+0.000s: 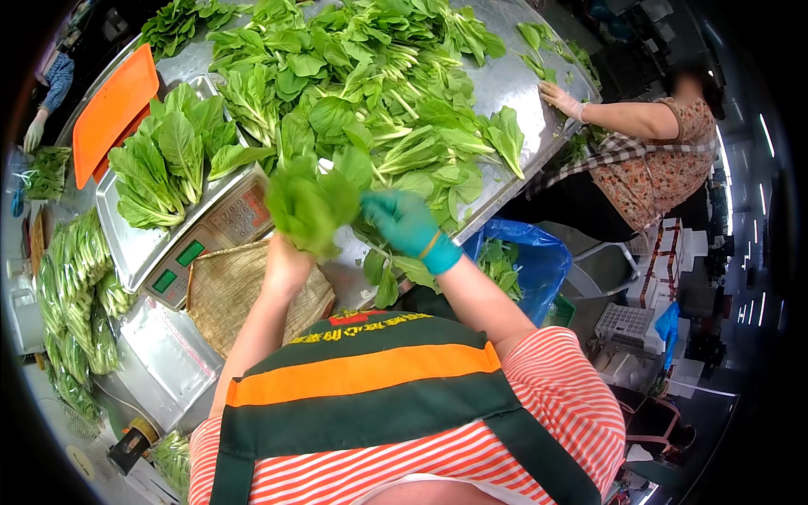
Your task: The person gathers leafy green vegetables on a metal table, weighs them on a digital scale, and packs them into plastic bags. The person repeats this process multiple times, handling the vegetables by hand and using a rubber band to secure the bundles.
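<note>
My bare left hand is closed around a bunch of leafy greens, blurred by motion and held upright near the table's close edge. My right hand, in a teal glove with a yellow band at the wrist, is at the right side of this bunch. Its fingers are curled together, and what they pinch, if anything, is hidden. Just beyond both hands spreads a large heap of loose greens on the metal table. Left of my hands, more greens lie on the tray of a weighing scale.
An orange plastic board leans behind the scale. Bagged greens hang at the left, and a brown woven mat lies below the scale. A blue bag holding leaves stands at the right. A co-worker rests a gloved hand on the table.
</note>
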`<action>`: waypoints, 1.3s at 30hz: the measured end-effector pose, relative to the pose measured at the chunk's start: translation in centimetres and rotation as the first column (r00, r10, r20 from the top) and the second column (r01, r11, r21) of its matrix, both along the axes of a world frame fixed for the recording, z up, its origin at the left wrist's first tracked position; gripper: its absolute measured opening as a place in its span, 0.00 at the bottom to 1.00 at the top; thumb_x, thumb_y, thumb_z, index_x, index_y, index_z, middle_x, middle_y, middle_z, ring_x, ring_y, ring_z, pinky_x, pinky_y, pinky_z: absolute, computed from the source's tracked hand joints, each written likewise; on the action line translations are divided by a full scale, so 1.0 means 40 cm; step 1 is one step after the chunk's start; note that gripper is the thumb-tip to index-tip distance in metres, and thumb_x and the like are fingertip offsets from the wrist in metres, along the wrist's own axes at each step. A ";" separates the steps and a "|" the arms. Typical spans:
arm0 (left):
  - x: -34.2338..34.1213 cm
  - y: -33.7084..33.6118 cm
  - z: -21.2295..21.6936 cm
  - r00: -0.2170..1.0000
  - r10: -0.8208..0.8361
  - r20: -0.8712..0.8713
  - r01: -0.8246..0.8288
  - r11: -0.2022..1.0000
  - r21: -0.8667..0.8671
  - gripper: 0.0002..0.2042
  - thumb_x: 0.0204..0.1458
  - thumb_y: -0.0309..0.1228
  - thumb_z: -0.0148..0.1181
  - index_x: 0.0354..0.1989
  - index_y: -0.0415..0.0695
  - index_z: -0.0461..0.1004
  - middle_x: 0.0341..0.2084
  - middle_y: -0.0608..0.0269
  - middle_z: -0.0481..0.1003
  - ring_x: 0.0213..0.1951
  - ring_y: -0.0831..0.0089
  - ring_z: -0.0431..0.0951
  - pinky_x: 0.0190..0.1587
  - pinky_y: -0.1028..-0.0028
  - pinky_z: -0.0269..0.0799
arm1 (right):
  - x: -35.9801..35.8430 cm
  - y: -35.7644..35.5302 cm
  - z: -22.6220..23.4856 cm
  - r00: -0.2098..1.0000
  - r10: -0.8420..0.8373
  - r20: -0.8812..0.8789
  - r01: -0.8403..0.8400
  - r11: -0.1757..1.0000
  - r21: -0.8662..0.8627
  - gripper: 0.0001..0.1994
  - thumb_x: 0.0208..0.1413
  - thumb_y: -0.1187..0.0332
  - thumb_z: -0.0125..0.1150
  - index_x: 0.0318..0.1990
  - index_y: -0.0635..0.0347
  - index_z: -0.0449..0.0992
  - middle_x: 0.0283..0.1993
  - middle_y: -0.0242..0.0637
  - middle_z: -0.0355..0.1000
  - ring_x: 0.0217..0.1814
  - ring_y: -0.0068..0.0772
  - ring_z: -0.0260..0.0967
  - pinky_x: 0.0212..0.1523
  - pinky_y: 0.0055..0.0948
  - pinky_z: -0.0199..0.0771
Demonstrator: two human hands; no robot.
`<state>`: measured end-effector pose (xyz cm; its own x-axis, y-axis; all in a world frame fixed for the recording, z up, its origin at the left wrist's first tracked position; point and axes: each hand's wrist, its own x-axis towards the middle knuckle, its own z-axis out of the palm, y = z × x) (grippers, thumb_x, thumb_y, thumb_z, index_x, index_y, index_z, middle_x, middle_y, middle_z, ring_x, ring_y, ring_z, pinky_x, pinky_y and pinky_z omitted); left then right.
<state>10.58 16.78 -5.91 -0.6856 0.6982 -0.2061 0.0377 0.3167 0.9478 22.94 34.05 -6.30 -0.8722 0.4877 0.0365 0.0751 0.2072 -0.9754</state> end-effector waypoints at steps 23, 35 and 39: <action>0.029 0.012 -0.014 0.621 -0.156 0.768 -0.383 0.795 0.470 0.20 0.46 0.27 0.63 0.48 0.45 0.65 0.33 0.66 0.72 0.41 0.71 0.71 0.51 0.62 0.64 | -0.004 0.051 -0.005 0.961 -0.271 -0.061 0.049 0.381 -0.923 0.17 0.59 0.62 0.50 0.48 0.67 0.69 0.37 0.38 0.74 0.29 0.28 0.72 0.28 0.23 0.73; 0.075 0.103 0.008 0.734 0.051 0.677 -0.437 0.799 0.414 0.20 0.45 0.16 0.57 0.49 0.36 0.64 0.41 0.55 0.72 0.44 0.69 0.73 0.49 0.70 0.67 | -0.025 -0.115 0.002 0.946 -0.320 0.046 0.283 0.747 -0.601 0.10 0.59 0.65 0.51 0.35 0.63 0.72 0.26 0.31 0.72 0.24 0.20 0.67 0.25 0.20 0.68; 0.051 0.058 0.028 0.803 -0.060 0.592 -0.315 0.801 0.509 0.16 0.48 0.17 0.55 0.47 0.35 0.65 0.39 0.53 0.73 0.42 0.68 0.74 0.47 0.69 0.69 | 0.022 -0.049 -0.049 0.988 0.111 0.109 -0.053 0.899 -0.435 0.10 0.59 0.65 0.49 0.37 0.62 0.72 0.28 0.32 0.73 0.25 0.20 0.68 0.25 0.20 0.67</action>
<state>12.60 19.10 -4.78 -0.6664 0.7236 -0.1798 -0.5486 -0.3125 0.7755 23.83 32.11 -8.25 -0.8927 0.3573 -0.2747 0.2056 -0.2195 -0.9537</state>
